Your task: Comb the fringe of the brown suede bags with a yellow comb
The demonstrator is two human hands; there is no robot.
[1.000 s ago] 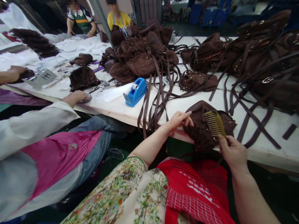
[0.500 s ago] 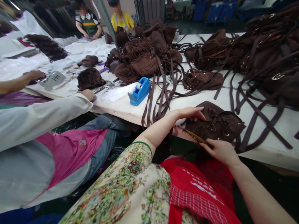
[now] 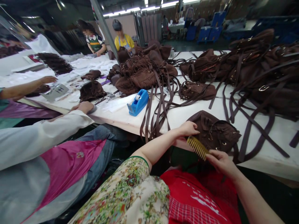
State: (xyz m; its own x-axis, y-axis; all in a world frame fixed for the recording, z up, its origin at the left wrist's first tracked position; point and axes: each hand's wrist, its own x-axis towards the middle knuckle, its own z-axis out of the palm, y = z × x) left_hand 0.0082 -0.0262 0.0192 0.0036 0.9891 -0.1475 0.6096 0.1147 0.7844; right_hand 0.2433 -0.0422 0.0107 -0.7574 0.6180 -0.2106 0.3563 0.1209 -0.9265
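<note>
In the head view, a dark brown drawstring bag with metal eyelets lies on its side at the table's front edge. My left hand is at the bag's left end, its fingers curled and closed on the edge of the material. A yellowish wide-toothed comb is pinched at one end by my right hand. The comb sits just in front of the bag, over the table edge, with its teeth pointing down towards me. My left fingertips are partly hidden against the bag.
A blue tape dispenser stands left of the bag on the white table. Heaps of brown fringed bags with long hanging straps lie behind and right. A co-worker's hand rests on the table at left; two people work opposite.
The view has tilted upward. My left hand has gone from stretched fingers on the bag to curled fingers at its edge. The comb has turned, showing its broad side and teeth.
</note>
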